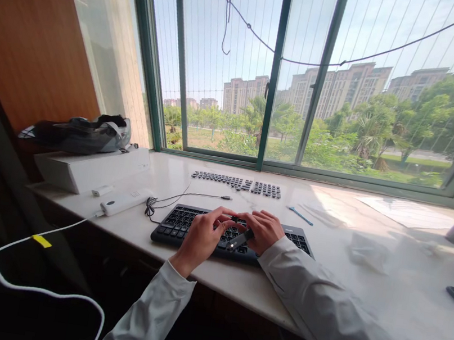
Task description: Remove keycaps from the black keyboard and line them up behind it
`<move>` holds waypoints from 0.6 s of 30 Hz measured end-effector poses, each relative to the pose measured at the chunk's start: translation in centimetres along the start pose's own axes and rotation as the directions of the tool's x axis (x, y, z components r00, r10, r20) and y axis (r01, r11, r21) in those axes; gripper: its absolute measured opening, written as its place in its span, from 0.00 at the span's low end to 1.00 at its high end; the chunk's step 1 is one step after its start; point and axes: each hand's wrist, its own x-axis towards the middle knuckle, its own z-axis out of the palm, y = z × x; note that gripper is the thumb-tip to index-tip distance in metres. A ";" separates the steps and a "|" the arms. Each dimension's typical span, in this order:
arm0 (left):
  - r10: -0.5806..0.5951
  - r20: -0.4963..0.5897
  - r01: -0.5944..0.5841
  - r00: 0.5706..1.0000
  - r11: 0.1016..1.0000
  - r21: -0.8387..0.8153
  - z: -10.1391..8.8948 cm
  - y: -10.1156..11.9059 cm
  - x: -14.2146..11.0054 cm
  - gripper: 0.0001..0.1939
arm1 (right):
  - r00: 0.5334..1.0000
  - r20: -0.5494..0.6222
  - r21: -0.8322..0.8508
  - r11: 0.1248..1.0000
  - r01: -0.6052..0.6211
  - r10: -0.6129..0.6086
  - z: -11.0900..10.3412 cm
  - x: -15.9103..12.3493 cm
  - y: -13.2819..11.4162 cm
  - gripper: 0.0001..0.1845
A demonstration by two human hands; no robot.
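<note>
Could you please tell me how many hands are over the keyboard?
2: the left hand is near the middle of the keyboard, and the right hand is just right of it, holding a dark tool. No other hands are visible.

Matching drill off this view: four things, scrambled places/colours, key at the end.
1. keyboard
2. loose keycaps
3. slim stick
4. tag on the white cable

A. yellow
B. in rows, between keyboard and window
C. beneath the left hand and right hand
D. blue

Pairs: 1-C, 2-B, 3-D, 4-A
</note>
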 end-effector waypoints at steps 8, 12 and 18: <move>0.008 0.021 -0.007 1.000 1.000 -0.021 -0.2 0.3 1.0 0.09 | 0.996 0.009 0.013 0.996 -0.090 0.090 0.4 -0.3 0.5 0.21; 0.024 0.028 -0.024 0.999 1.000 0.010 -0.5 0.5 1.4 0.08 | 0.995 0.006 0.004 0.995 -0.100 0.100 0.2 -0.4 0.5 0.24; 0.036 -0.028 -0.036 0.999 0.999 0.025 -0.1 0.9 1.3 0.11 | 0.987 -0.009 -0.019 0.987 -0.158 0.158 0.0 -0.3 0.5 0.26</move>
